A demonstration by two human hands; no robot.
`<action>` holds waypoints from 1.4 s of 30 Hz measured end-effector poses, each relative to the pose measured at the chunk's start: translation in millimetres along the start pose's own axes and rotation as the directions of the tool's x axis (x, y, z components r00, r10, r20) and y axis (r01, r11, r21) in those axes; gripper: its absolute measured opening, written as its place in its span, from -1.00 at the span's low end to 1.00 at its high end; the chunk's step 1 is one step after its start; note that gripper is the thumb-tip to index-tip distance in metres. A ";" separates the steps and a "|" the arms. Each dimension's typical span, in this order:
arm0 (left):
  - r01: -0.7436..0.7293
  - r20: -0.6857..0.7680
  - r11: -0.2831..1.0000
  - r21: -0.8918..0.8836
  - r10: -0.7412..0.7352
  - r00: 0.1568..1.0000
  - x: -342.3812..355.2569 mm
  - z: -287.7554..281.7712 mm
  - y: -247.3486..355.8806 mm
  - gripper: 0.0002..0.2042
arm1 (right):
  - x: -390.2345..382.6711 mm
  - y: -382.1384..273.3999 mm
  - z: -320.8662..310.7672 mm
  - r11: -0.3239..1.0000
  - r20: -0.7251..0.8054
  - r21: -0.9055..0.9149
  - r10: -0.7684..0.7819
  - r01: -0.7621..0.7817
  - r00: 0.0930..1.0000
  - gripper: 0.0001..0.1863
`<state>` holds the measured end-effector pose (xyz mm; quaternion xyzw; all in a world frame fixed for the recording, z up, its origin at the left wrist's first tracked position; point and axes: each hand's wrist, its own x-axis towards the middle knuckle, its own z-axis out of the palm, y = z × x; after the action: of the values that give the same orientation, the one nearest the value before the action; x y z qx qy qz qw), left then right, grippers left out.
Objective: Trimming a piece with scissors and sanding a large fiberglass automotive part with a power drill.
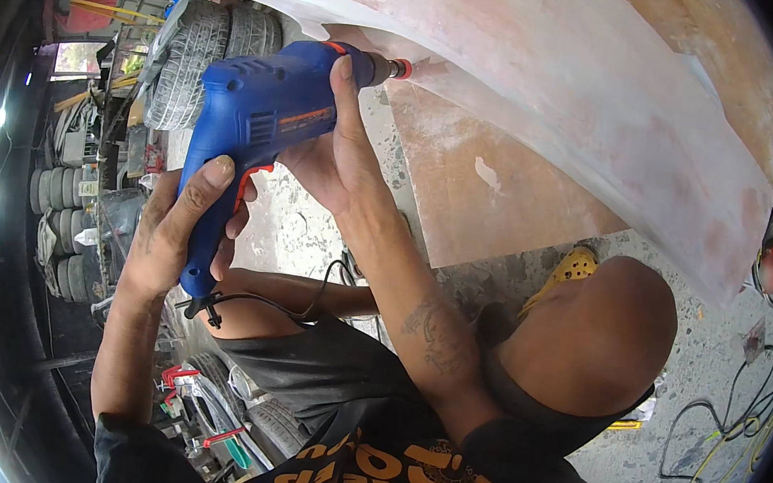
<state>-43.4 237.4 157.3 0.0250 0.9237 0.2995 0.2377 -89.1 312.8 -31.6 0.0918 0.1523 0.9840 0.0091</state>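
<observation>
A blue corded power drill (274, 97) is held up in front of me, its nose pointing right. My left hand (182, 216) is wrapped round its handle, with fingers by the red trigger (249, 181). My right hand (344, 154) supports the body from beneath, thumb along its near side. At the metal chuck (383, 69) sits a red-rimmed tip (403, 70), close to a curved panel (523, 75) coated in patchy white and pink. Whether the tip touches the panel I cannot tell. A black cord (282, 309) runs from the handle's base past my left leg.
Brown sheet material (500, 178) lies under the panel on the speckled concrete floor (670, 286). Tyres (191, 63) stand behind the drill; more are stacked at the left. Red-handled clamps (223, 436) lie lower left. Tangled cables (721, 427) are at the right, beyond my yellow clog (573, 266).
</observation>
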 end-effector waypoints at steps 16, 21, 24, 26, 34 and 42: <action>-0.039 0.027 0.971 0.236 0.034 0.999 16.3 10.7 21.9 -0.43 | 4.4 -11.8 -13.2 0.998 0.080 0.014 -0.062 0.061 0.995 0.11; -0.075 0.050 0.966 0.247 0.065 0.997 17.8 8.2 21.4 -0.43 | 6.1 -10.5 -18.7 0.999 0.076 0.006 -0.048 0.047 0.996 0.13; -0.078 0.037 0.972 0.219 0.072 0.997 13.9 5.1 12.1 -0.45 | 6.7 -6.5 -19.8 1.000 0.095 -0.014 -0.027 0.028 0.995 0.14; -0.075 0.014 0.979 0.188 0.074 0.997 7.3 7.6 1.2 -0.45 | 5.2 -4.0 -23.3 0.999 0.106 -0.036 -0.015 0.019 0.994 0.14; -0.078 -0.198 0.995 -0.067 0.063 0.978 -27.7 40.9 -81.1 -0.64 | -14.3 7.2 -44.0 0.950 -0.026 -0.252 0.182 -0.182 0.983 0.01; -0.020 -0.130 0.891 -0.453 -0.043 0.991 -45.6 91.4 -132.7 -0.68 | -39.4 9.2 -59.0 0.864 -0.185 -0.322 0.344 -0.388 0.921 -0.15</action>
<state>51.3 169.5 37.0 -0.0571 0.8426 0.5062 0.1751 -61.1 284.6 -91.2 0.0560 -0.0463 0.9826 -0.1709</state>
